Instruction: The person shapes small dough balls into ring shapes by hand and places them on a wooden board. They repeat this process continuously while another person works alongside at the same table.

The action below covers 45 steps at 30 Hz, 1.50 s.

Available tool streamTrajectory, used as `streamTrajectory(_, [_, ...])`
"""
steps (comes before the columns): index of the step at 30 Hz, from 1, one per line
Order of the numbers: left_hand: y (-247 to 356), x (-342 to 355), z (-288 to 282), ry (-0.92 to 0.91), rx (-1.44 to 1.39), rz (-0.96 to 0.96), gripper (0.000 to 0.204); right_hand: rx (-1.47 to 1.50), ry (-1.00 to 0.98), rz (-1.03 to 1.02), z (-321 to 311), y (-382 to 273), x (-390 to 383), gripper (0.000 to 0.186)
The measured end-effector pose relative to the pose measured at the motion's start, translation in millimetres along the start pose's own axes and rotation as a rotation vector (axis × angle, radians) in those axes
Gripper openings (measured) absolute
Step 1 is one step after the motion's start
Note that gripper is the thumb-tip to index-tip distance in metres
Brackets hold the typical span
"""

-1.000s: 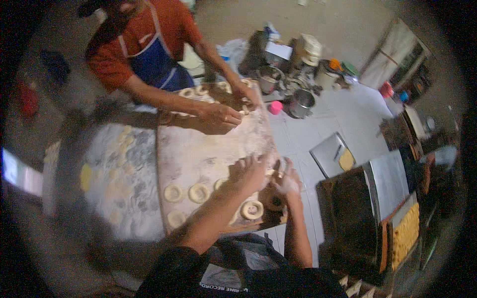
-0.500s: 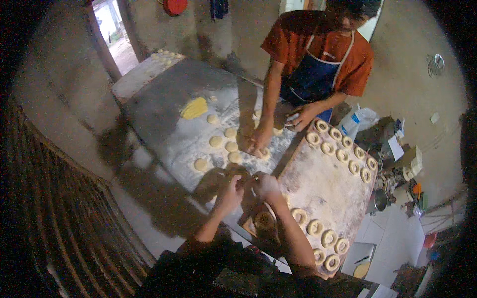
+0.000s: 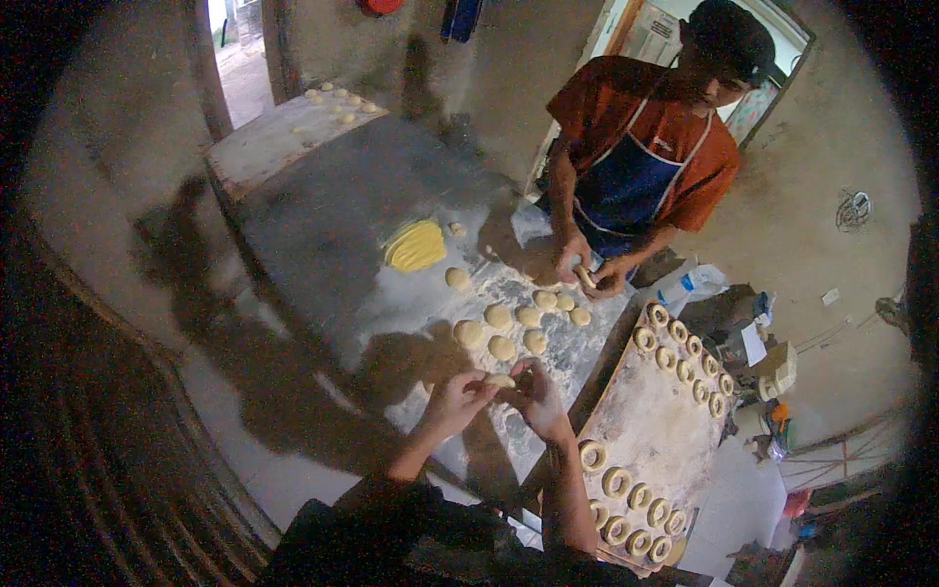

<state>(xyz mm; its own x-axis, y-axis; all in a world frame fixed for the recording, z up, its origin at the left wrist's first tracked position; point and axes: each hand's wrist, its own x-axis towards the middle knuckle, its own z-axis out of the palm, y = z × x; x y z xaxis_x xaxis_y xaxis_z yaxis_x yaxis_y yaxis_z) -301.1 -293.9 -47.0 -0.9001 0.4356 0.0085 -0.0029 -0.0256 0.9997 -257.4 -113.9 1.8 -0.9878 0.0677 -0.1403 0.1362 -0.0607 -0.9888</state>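
Note:
A pale piece of dough (image 3: 500, 381) is pinched between my two hands above the near edge of the floured table. My left hand (image 3: 458, 401) has its fingers closed on one end. The fingers of my right hand (image 3: 540, 399) curl around the other end. Just beyond them, several round dough balls (image 3: 502, 347) lie on the flour. Across the table a co-worker in an orange shirt and blue apron grips another dough piece (image 3: 585, 277) with both hands.
Right of my right arm stands a wooden board (image 3: 646, 421) with rows of dough rings (image 3: 616, 481) at both ends. A yellow mass (image 3: 416, 246) rests mid-table. Another board (image 3: 284, 142) with dough balls is at the far left. A plastic bag (image 3: 693, 284) lies beyond the ring board.
The view has shifted. My hands have come together on a dough piece that now shows between them. The co-worker's hand has lifted off the table and both their hands hold dough.

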Motion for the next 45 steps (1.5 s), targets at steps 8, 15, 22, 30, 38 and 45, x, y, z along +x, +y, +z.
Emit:
streamTrajectory(8, [37,11,-7,0.109,0.364,0.344,0.028,-0.441,0.342,-0.285,59,14,13,0.052])
streamTrajectory(15, [12,-17,1,-0.1,-0.325,0.364,0.031,0.47,-0.022,-0.045,36,-13,-32,0.057])
streamTrajectory(22, [40,-7,36,-0.003,0.387,0.411,0.028,0.58,0.107,-0.078,32,-48,-63,0.043])
streamTrajectory(30, [42,-6,102,-0.181,0.133,0.341,0.031,0.052,0.452,-0.163,-6,-24,-99,0.027])
streamTrajectory(38, [33,-4,168,-0.34,0.205,0.257,0.016,-0.249,0.736,-0.307,-56,-20,-112,0.06])
streamTrajectory(45, [22,-5,231,-0.457,0.363,0.395,0.014,-0.25,0.524,-0.111,-127,0,-144,0.045])
